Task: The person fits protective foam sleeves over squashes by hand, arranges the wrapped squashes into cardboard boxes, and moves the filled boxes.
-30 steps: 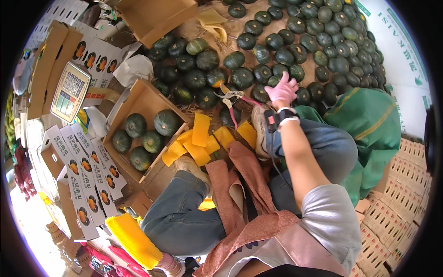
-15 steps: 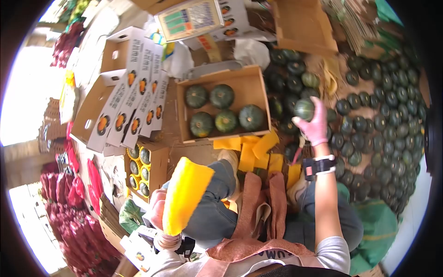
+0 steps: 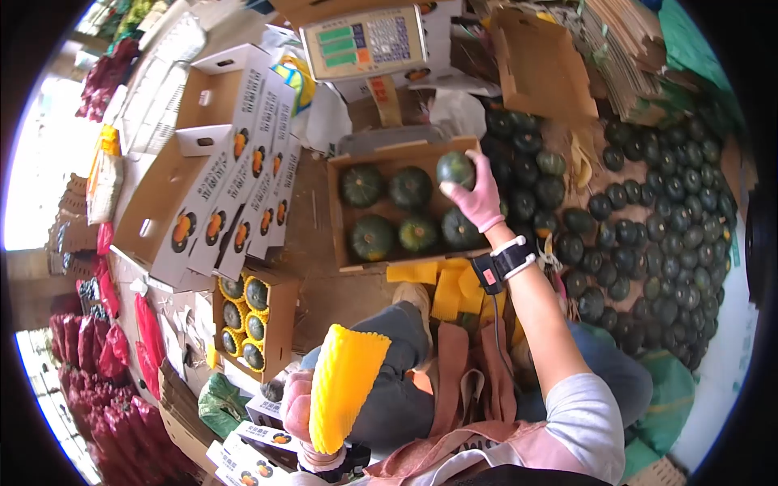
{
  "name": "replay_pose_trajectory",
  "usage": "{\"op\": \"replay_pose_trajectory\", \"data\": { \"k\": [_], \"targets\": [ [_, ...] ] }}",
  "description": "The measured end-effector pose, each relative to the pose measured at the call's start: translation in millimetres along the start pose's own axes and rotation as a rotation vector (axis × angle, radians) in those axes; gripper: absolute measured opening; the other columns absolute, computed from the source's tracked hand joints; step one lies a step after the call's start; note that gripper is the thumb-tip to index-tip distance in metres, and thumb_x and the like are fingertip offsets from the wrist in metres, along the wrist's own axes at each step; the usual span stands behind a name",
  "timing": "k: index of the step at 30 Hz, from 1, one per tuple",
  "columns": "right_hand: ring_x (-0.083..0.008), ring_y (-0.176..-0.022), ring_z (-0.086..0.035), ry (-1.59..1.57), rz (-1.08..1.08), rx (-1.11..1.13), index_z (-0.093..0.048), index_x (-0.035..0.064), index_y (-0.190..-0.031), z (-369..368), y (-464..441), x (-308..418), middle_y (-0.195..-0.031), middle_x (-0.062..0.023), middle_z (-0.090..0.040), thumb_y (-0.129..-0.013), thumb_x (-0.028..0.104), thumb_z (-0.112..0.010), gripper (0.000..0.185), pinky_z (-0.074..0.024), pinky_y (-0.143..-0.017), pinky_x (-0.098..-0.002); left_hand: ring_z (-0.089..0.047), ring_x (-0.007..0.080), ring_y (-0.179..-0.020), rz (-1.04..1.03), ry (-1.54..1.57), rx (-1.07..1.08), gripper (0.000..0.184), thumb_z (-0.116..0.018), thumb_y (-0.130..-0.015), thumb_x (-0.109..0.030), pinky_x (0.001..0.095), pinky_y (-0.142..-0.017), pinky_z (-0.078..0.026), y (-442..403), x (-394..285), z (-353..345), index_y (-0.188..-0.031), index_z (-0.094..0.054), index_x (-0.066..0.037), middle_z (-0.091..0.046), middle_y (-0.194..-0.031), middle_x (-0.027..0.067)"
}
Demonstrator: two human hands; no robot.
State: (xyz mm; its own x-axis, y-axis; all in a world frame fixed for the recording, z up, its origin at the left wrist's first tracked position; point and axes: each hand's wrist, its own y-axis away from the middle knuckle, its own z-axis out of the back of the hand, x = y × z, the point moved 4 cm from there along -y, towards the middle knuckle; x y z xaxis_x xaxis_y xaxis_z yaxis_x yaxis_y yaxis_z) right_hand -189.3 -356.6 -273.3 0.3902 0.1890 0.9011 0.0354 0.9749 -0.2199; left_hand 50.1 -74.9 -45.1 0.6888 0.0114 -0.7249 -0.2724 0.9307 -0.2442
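Note:
My right hand (image 3: 480, 201), in a pink glove, grips a round green pumpkin (image 3: 455, 170) at the upper right corner of an open cardboard box (image 3: 333, 212). Several dark green pumpkins (image 3: 374, 236) sit in that box in two rows, just left of and below the hand. Low on the left, over my leg, my left hand (image 3: 299, 409) is closed on a yellow foam net sleeve (image 3: 348, 387), which hides part of its fingers. More yellow foam sleeves (image 3: 446, 295) lie flat below the box.
A scale (image 3: 365, 42) with green displays stands beyond the box. White printed cartons (image 3: 203, 219) lean together on the left. A smaller box (image 3: 281, 324) holds pumpkins in yellow nets. Many loose pumpkins (image 3: 666, 243) cover the right floor, near an empty cardboard tray (image 3: 541, 69).
My right hand has carried the green pumpkin leftward, from above the loose pile to the upper right corner of the box. My left hand still holds the foam sleeve. The view has shifted slightly.

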Motion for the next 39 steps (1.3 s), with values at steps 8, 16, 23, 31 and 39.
{"op": "replay_pose_trajectory", "data": {
  "k": [8,16,23,31,39],
  "targets": [
    [-0.0333,-0.097,-0.060,-1.616,-0.448,0.261,-0.047,0.0055,-0.124,50,40,53,-0.114,-0.0187,-0.057,-0.077,0.052,-0.056,0.067,-0.0467,-0.087,-0.0525,-0.062,0.0292,-0.072,0.245,0.270,-0.313,0.019,-0.067,-0.071,-0.006,0.0349,-0.063,-0.049,7,-10,-2,-0.085,-0.062,0.005,-0.065,-0.083,0.0175],
    [-0.0373,-0.098,-0.059,-1.648,-0.602,0.091,-0.042,0.0058,-0.129,83,114,29,-0.117,-0.0202,-0.054,-0.080,0.050,-0.059,0.068,-0.0530,-0.078,-0.0485,-0.061,0.0254,-0.075,0.019,0.101,-0.235,0.029,-0.039,-0.087,-0.020,0.0314,-0.066,-0.049,14,-3,-6,-0.092,-0.053,0.006,-0.062,-0.090,0.0189],
    [-0.0350,-0.100,-0.052,-0.129,-0.359,0.085,-0.042,0.0201,-0.127,61,120,42,-0.110,-0.0174,-0.048,-0.062,0.038,-0.076,0.075,-0.0440,-0.086,-0.0416,-0.060,0.0230,-0.069,-0.029,0.046,-0.245,0.016,-0.055,-0.082,-0.012,0.0304,-0.060,-0.048,14,-15,-17,-0.082,-0.056,0.004,-0.062,-0.083,0.0149],
    [-0.0344,-0.118,-0.034,0.791,0.076,0.240,-0.042,0.0243,-0.130,11,87,52,-0.121,-0.0142,-0.040,-0.054,0.055,-0.075,0.088,-0.0248,-0.098,-0.0556,-0.057,0.0217,-0.067,-0.009,0.268,-0.111,0.012,-0.066,-0.071,-0.004,0.0298,-0.059,-0.046,11,-16,-16,-0.070,-0.055,0.000,-0.060,-0.074,0.0101],
    [-0.0361,-0.121,-0.034,0.623,0.137,-0.119,-0.037,0.0158,-0.131,61,97,75,-0.130,-0.0185,-0.036,-0.051,0.063,-0.073,0.099,-0.0248,-0.099,-0.0540,-0.056,0.0161,-0.063,-0.284,0.156,-0.049,0.008,-0.063,-0.079,-0.004,0.0240,-0.055,-0.042,0,-19,-7,-0.075,-0.056,0.000,-0.056,-0.070,0.0067]
  ]
}}
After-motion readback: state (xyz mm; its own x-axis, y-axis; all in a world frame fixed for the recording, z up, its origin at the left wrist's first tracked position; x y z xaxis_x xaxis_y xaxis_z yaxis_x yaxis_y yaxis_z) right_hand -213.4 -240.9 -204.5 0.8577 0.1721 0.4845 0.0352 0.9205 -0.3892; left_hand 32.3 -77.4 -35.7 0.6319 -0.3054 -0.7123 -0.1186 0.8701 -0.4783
